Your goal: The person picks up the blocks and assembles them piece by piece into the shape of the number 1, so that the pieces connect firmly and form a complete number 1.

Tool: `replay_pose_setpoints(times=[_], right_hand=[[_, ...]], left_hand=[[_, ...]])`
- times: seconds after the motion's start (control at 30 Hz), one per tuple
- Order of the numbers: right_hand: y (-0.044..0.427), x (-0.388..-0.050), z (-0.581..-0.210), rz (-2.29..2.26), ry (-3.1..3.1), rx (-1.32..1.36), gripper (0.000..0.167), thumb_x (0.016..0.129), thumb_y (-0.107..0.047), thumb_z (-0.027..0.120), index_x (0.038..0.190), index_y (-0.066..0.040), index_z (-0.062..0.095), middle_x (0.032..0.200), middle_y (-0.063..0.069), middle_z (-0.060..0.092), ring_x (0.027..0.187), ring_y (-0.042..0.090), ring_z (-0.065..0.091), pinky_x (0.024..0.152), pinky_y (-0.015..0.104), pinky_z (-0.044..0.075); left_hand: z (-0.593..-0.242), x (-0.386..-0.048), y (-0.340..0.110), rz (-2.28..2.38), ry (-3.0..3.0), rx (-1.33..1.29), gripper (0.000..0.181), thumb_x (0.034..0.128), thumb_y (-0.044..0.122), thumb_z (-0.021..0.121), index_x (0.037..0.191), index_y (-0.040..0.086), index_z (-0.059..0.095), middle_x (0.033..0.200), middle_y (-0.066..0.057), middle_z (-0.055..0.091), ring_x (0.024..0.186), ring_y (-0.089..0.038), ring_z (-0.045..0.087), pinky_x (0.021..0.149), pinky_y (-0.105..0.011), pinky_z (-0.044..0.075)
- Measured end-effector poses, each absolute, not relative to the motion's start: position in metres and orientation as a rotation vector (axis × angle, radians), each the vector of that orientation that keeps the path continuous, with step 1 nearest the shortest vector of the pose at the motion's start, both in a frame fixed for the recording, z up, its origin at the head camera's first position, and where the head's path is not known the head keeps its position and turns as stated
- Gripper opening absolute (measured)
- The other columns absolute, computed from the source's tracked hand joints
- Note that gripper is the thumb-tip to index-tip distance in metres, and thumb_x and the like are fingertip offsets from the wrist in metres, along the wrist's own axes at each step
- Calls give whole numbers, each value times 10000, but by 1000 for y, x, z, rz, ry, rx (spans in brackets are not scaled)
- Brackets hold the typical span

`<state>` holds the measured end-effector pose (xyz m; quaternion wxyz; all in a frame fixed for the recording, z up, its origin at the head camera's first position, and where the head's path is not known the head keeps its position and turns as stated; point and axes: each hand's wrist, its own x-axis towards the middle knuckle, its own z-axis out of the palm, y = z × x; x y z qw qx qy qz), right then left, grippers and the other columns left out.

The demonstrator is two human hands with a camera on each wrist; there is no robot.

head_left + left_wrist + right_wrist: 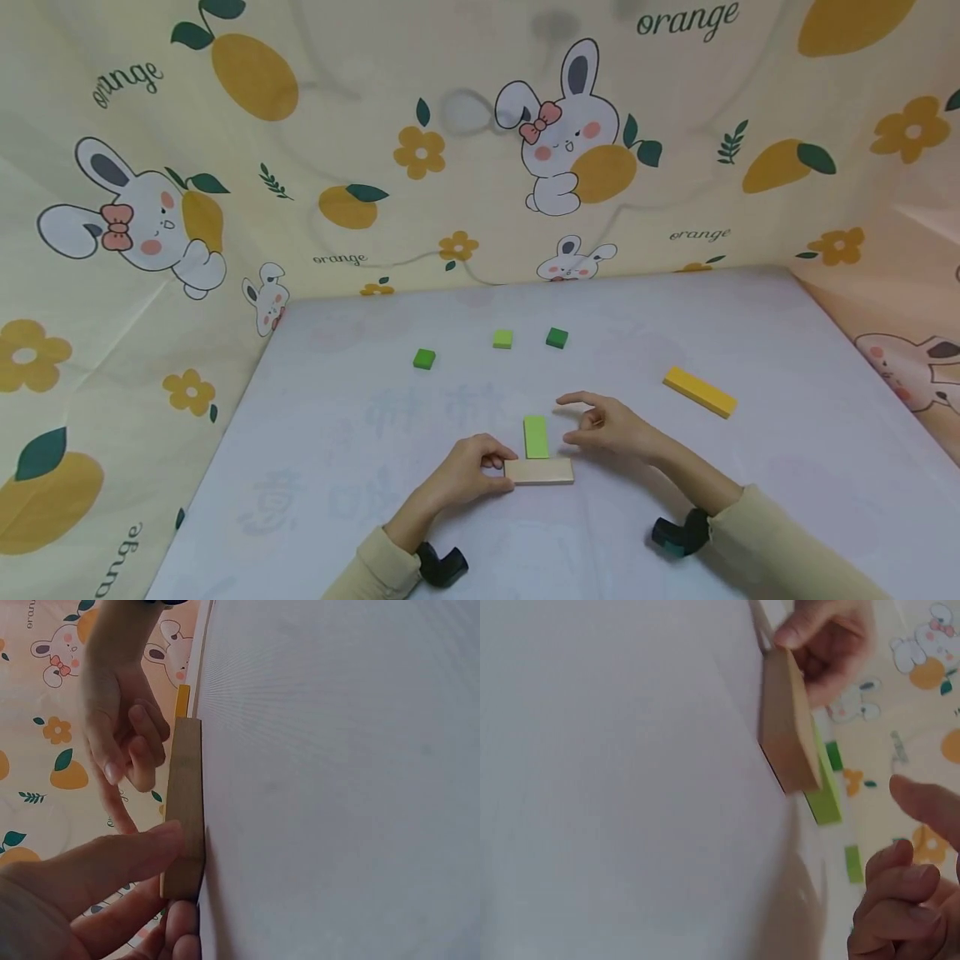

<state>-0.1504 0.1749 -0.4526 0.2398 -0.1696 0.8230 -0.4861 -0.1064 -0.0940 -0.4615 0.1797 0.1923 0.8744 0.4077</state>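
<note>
1. Pinching the wooden block (pixel 543 472) at its 9 o'clock end is your left hand (pixel 468 471).
2. Your right hand (pixel 611 427) hangs half-curled, empty.
3. Green block (pixel 536 437), at its 12, looks placed.
4. Yellow block (pixel 700 392) at 2, small green blocks (pixel 502 339), 10 through 12, seem left.

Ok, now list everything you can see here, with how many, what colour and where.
Wooden block: one, tan, front middle of table
Green block: one, light green, just behind wooden block
Small blocks: three, two darker green either side of one light green, far part of table
Yellow block: one, yellow, right side of table
Table: one, whitish, beneath the blocks
Cloth: mostly cream, printed, behind and beside table
Wrist devices: two, black, one per wrist
Sleeves: two, beige, near edge
Left hand: one, holding wooden block's left end
Right hand: one, right of green block, holding nothing
</note>
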Motion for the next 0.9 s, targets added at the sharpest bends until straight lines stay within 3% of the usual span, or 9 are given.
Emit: replay_pose_setpoints(times=[0.5, 0.9], right_hand=[[225, -157, -442, -1315, 2322, -654, 375, 894, -162, 667, 1209, 24, 582, 683, -44, 490, 477, 39, 364, 451, 185, 333], [268, -158, -426, -1360, 2430, -533, 344, 901, -94, 641, 1207, 41, 564, 700, -54, 511, 481, 27, 352, 440, 236, 344]], left_hand=[[-461, -106, -94, 1177, 2471, 554, 290, 773, 79, 779, 1045, 12, 707, 909, -61, 620, 811, -76, 496, 732, -171, 446], [-462, -106, -95, 1192, 2472, 572, 292, 760, 74, 790, 1030, 0, 704, 909, -97, 627, 819, -101, 507, 724, -183, 437]])
